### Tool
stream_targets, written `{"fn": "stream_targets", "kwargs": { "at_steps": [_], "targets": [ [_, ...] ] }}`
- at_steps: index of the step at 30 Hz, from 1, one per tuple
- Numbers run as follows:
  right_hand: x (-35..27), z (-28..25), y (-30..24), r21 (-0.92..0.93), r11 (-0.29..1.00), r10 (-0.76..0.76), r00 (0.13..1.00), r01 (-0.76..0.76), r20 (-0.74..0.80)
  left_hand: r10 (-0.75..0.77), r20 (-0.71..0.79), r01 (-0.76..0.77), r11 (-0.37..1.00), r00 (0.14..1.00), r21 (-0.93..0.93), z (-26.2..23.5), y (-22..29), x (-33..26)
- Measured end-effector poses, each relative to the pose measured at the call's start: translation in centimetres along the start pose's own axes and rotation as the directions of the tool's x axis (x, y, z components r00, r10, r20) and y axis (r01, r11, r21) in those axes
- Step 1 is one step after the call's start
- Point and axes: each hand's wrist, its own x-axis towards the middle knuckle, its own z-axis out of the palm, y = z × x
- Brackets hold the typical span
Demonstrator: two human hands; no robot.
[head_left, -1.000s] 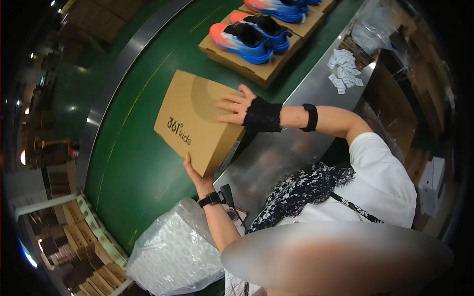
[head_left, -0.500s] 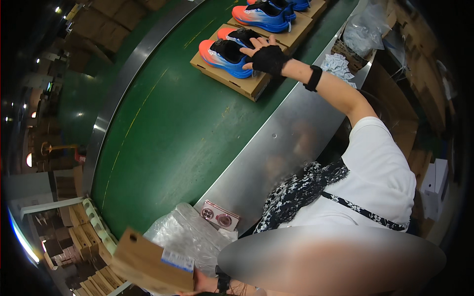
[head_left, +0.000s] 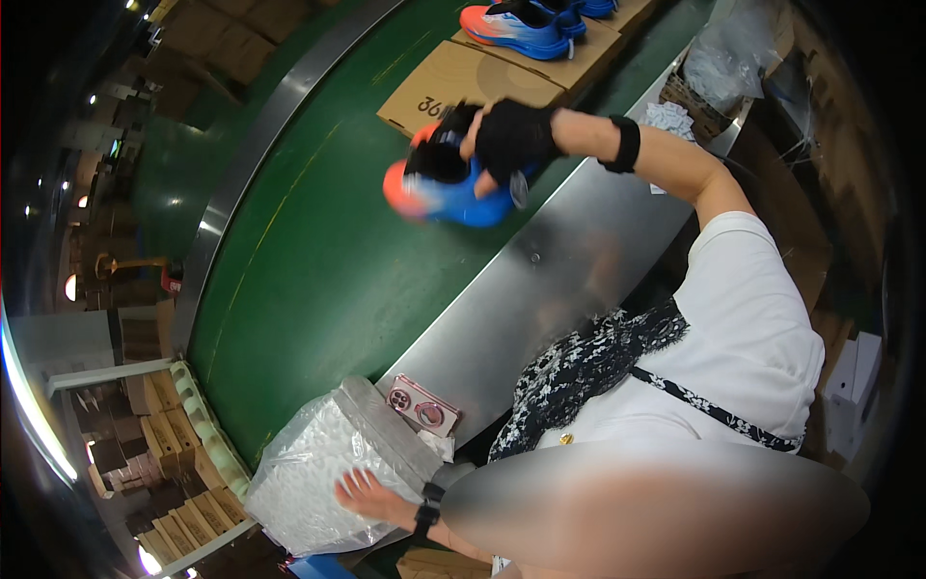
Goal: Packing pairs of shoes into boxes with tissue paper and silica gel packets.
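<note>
My right hand (head_left: 516, 135), in a black fingerless glove with a black wristband, grips a pair of blue and orange sports shoes (head_left: 449, 188). It holds them above the green conveyor belt (head_left: 309, 270). Just behind them a flat brown cardboard box (head_left: 458, 82) lies bare on the belt. My left hand (head_left: 371, 494), with a black watch on the wrist, is low at the bottom. Its fingers are spread and it rests on a bag of clear plastic wrapping (head_left: 313, 468); it holds nothing.
Another brown box carrying blue and orange shoes (head_left: 526, 24) lies further up the belt. A phone in a pink case (head_left: 422, 405) rests on the steel ledge (head_left: 540, 280) beside the belt. Stacked cartons (head_left: 164, 454) stand at lower left, and more boxes and crumpled white paper (head_left: 675, 116) are at the right.
The brown box that both hands held went down to the lower left and out of my left hand. My right hand reached up the belt and lifted the shoes off their box.
</note>
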Motion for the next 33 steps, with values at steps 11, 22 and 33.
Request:
{"fn": "stream_targets", "kwargs": {
  "at_steps": [11,22,33],
  "targets": [
    [-4.8,11.3,-9.1,0.394,0.753,-0.616,0.775,0.527,0.142,-0.191,0.959,-0.781,0.558,0.208,0.281,24.8,-12.5,-7.7],
    [-0.2,19.7,5.9,-0.301,0.877,0.280,0.907,-0.375,-0.314,-0.430,0.888,-0.058,0.903,-0.164,0.426,29.4,2.7,-17.3],
    [0.2,18.3,0.4,-0.157,0.961,0.158,0.916,-0.229,-0.369,-0.201,0.429,0.007,0.899,-0.881,0.437,28.8,9.6,-16.5]
  ]
}}
